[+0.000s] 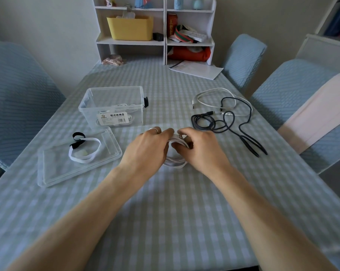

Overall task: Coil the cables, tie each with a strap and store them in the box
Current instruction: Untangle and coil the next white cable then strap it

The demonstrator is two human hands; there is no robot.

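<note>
head view looks forward, down over table (165, 212), hands near.

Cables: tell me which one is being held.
The white cable, coiled between the left hand and right hand. The dark cables and another white one lie loose on the table.

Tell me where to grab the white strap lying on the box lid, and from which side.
Pinch the white strap at its near loop end, coming straight down from above. It lies flat on the clear lid, so only a top-down pinch gets under the band. That near end is bare; the far end touches the black strap, which could lift with it.
</note>
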